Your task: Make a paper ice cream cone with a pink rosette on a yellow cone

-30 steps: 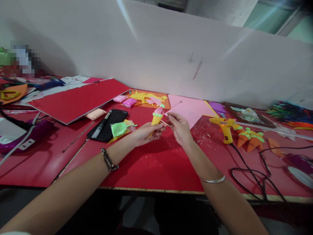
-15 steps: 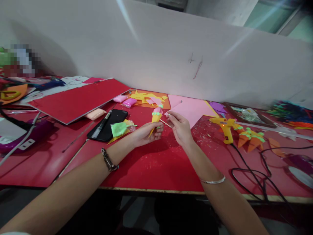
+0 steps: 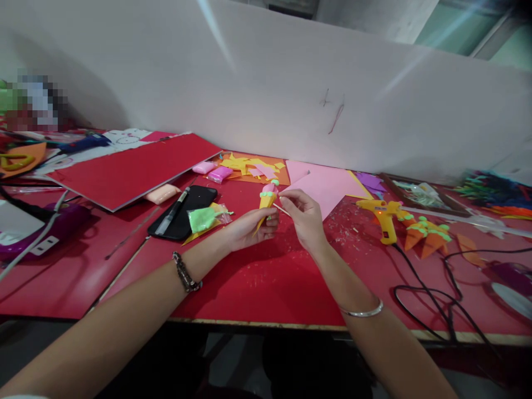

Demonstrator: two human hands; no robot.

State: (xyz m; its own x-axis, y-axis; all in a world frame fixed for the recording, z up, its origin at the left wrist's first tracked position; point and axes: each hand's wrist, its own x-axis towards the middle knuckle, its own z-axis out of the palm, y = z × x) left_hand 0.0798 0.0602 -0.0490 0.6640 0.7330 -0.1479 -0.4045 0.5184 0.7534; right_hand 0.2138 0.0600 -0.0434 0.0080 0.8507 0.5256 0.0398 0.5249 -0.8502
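Observation:
My left hand is closed round a yellow paper ice cream cone, which stands nearly upright with its tip down. Pink filling and small green balls of soft clay top the cone. Just to its right, my right hand has thumb and forefinger pinched together close to the cone's rim; anything between those fingertips is too small to make out. A thin pale stick shows below the right fingertips, and I cannot tell whether it is touched. A bag of green clay lies left of my left hand.
A yellow glue gun with a looping black cable stands on the right, beside orange cones. On the left are a black phone with a pen on it and a red board. Pink paper and yellow scraps lie behind.
My right hand's fingertips have moved a little left, closer to the cone's top. The cone has shifted slightly, while my left hand stays almost in place.

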